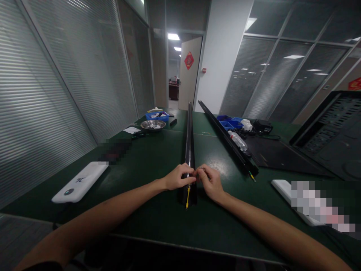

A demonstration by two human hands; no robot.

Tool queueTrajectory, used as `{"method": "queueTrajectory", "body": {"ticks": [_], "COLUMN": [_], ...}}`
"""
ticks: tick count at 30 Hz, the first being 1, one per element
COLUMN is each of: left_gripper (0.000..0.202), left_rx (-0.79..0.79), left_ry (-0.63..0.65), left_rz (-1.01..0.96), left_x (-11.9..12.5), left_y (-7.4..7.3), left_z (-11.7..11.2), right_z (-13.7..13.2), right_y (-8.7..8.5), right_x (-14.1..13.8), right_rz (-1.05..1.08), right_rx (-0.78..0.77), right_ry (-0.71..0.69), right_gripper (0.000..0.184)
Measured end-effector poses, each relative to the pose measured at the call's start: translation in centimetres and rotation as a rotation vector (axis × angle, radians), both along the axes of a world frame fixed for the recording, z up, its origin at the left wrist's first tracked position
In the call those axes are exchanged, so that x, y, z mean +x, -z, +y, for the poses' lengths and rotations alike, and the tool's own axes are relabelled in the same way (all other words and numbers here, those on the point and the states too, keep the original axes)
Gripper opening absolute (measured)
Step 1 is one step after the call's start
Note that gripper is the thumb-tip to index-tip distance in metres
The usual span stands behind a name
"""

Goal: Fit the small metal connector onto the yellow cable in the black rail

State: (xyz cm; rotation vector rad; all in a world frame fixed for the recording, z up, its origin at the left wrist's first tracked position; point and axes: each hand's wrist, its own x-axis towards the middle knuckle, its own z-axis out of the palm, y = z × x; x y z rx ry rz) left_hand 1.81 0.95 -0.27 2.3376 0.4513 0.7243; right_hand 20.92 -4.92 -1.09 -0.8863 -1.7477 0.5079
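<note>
A long black channel-shaped rail (189,141) lies lengthwise on the green table, its near end in front of me. My left hand (179,177) reaches over the rail near that end, its thumb and fingers curled onto it. Just right of the rail, my right hand (210,181) is closed in a pinch close to the left fingertips. Whatever lies between its fingers is too small to name. Below my left hand, a short yellow wire (187,197) with a metal end lug hangs along the rail's near end.
To the right lies a second black rail (225,137) with a yellow-green wire (252,176). Beyond it are blue bins (226,125), a plastic bottle (238,140) and a large dark panel (335,139). A metal bowl (153,126) and white device (81,182) are left.
</note>
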Motion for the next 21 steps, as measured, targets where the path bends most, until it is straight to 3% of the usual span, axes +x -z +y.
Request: {"method": "queueTrajectory", "body": {"ticks": [21], "left_gripper": [0.034], "left_rx": [0.001], "left_ry": [0.020], "left_rz": [-0.024], "left_x": [-0.03], "left_y": [0.20], "left_z": [-0.01], "right_z": [-0.06], "right_y": [0.22], "right_x": [-0.15], "right_rz": [-0.015], "right_rx": [0.014], "right_ry": [0.017], "right_gripper": [0.029]}}
